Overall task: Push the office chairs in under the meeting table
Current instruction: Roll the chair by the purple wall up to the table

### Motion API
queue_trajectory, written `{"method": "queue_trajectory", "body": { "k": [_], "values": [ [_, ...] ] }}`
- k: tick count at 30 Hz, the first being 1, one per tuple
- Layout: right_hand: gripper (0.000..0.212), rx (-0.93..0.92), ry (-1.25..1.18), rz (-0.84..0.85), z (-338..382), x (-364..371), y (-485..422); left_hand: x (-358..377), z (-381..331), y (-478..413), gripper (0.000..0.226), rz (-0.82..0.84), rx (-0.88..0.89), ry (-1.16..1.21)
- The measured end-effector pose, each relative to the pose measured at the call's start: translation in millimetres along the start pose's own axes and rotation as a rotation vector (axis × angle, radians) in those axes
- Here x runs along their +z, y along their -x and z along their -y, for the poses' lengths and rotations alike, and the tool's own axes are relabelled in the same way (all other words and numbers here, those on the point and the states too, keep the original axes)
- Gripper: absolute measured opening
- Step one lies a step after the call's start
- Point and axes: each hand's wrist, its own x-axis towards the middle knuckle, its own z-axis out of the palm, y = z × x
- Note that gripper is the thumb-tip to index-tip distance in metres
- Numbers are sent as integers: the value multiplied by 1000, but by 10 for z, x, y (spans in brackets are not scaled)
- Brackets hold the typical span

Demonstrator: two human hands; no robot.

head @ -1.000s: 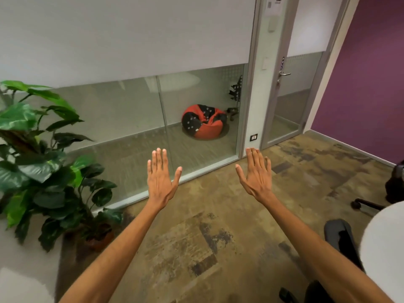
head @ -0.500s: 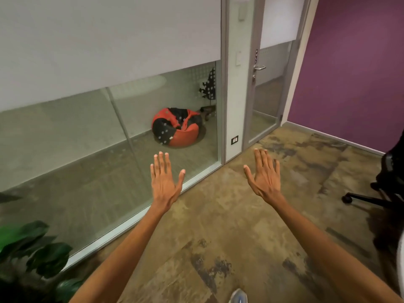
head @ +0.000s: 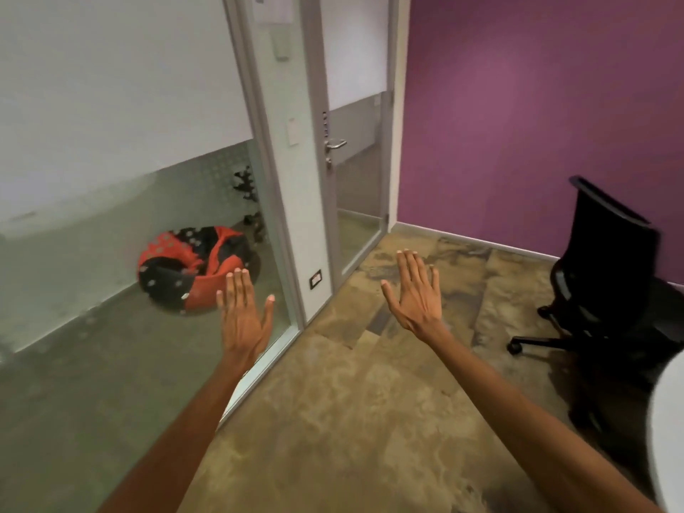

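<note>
Beanbag behind glass wall | left hand spread, empty | right hand spread, empty | view has swung right: plant gone, black chair now visible, near white table, not yet pushed in

Landmark: black office chair, far right, against purple wall.
Left of chair: bare carpet, open up to glass door.
Farther left of chair: glass partition blocks passage.
Below-right of chair: white table edge, close to chair base.
Left hand, right hand: spread flat, well left of chair, touching nothing.
</note>
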Motion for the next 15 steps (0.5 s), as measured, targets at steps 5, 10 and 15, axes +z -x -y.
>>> {"method": "queue_trajectory", "body": {
  "k": [5, 10, 15],
  "values": [
    [72, 88, 16, -10, -523, 195, -768, 710, -424, -961, 76, 22, 75, 49],
    [72, 174, 67, -36, -1135, 483, -1590, 1444, -918, -1983, 76, 74, 175, 131],
    [71, 252, 100, -85, -1615, 736, -2526, 2131, -1265, -3216, 82, 83, 241, 153]
  ]
}}
